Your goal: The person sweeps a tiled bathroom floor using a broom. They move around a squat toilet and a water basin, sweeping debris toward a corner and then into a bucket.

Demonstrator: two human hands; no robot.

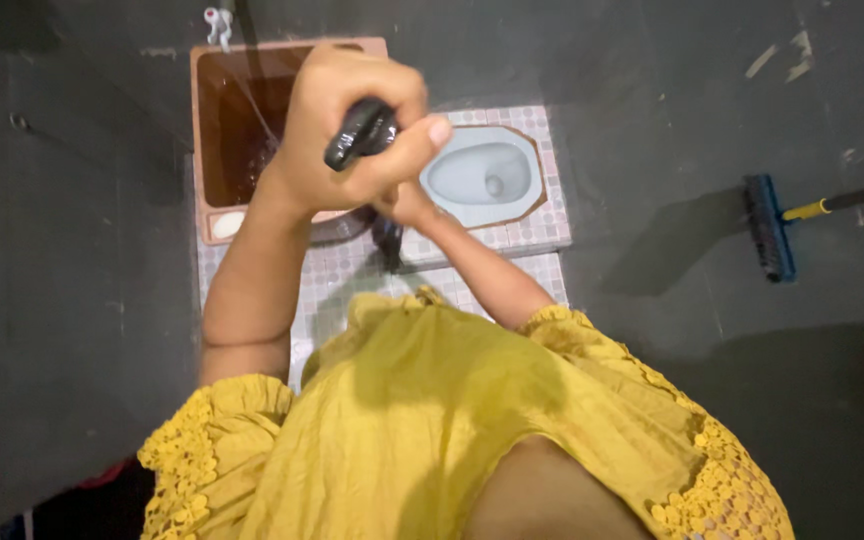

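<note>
My left hand [337, 115] is raised close to the camera, with its fingers closed around the top of a black handle [360, 133]. The handle runs down past my right hand [407, 205], which sits just below and is partly hidden by the left. It seems to grip the same handle, whose lower part shows dark at the tiles. What is at the handle's lower end is hidden. Below the hands lies a pale blue squat toilet [482, 175] set in a tiled platform [547, 235]. My yellow dress fills the bottom of the view.
A brown water basin [232, 110] stands left of the toilet, with a tap [218, 22] running into it and a white lump [227, 224] on its rim. A blue brush [770, 228] with a yellow and black stick lies on the dark floor at the right.
</note>
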